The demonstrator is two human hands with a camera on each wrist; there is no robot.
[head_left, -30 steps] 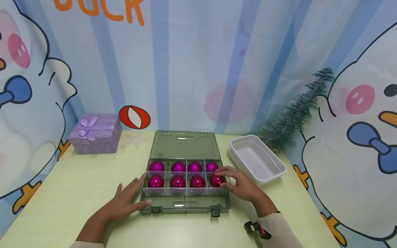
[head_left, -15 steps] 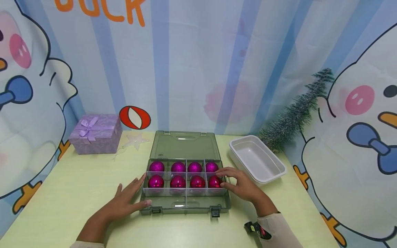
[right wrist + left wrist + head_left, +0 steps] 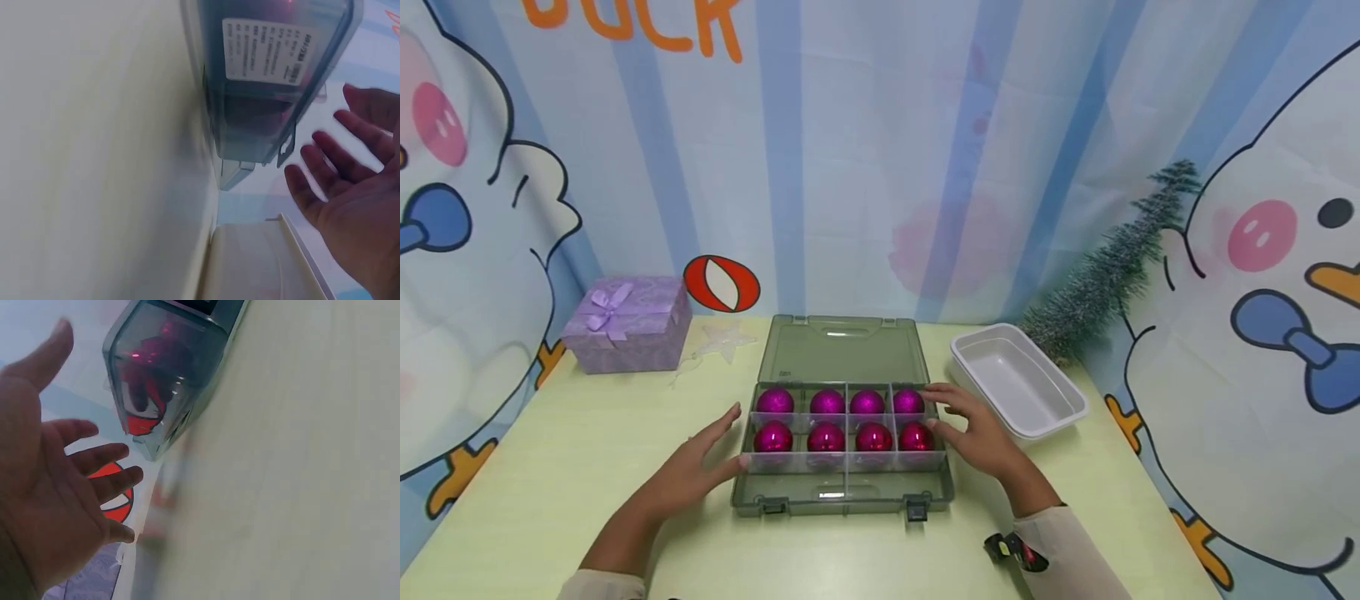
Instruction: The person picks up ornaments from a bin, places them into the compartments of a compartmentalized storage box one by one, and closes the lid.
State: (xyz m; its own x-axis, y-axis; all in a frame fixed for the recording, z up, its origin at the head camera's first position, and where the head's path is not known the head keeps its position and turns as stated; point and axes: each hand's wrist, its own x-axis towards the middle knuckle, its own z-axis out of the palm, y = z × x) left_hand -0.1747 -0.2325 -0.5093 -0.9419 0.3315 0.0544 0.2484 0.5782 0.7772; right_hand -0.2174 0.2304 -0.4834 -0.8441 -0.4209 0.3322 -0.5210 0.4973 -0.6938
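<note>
A green see-through divided box (image 3: pixel 842 504) lies on the table with its lid (image 3: pixel 844 354) folded back. Shiny red and magenta baubles (image 3: pixel 873 437) fill its middle row, and glittery magenta baubles (image 3: pixel 828 402) sit in the row behind. The front compartments hold none. My left hand (image 3: pixel 688 475) is spread beside the box's left side; the left wrist view shows the fingers apart from the wall. At the right side my right hand (image 3: pixel 981 437) hovers, fingers loosely bent and holding nothing. Its fingertips are near the right-end baubles. A white label (image 3: pixel 270 51) is on the box's side.
A white plastic tub (image 3: pixel 1015 379) stands right of the box, close to my right hand. Behind it leans a small artificial pine tree (image 3: pixel 1097 283). A purple gift box (image 3: pixel 628 325) and a clear star ornament (image 3: pixel 726 340) are at the back left.
My right hand has let go of the right-end shiny bauble, which sits slightly further left in its compartment. My left hand has come away from the box's left edge.
</note>
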